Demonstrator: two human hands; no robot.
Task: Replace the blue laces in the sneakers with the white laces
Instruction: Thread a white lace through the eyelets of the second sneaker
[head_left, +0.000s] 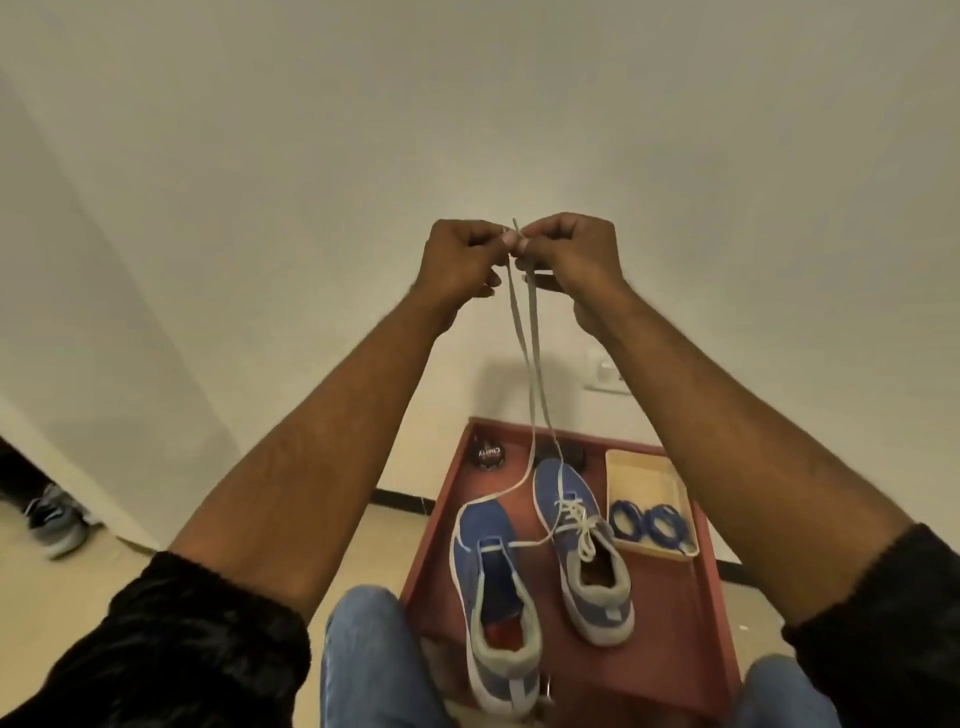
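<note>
Here, a person seated at a low reddish surface holds both arms raised in front of them, seen from a head-worn camera looking down. The left hand and right hand meet high above the surface, knuckles almost touching, and each pinches one end of a white lace between thumb and fingertips. The two ends are held side by side, as if being matched for length.

From the hands, the two strands of the lace run nearly straight down and towards the person, staying close together. They part only near the left sneaker, which lies near the middle of the surface with its toe pointing to the far edge. There the lace crosses just the lowest pair of eyelets, so the rest of that sneaker is not yet laced.

The right sneaker lies just beside it, towards the right edge, and already carries a white lace crossed up its front. Two coiled blue laces rest in a pale tray at the far right corner. A small dark round tin sits at the far left corner.

The sneaker lies directly below and nearer than the hands, so threading the next eyelets will likely mean bringing both ends down along the sneaker's long axis, one hand to each side.
</note>
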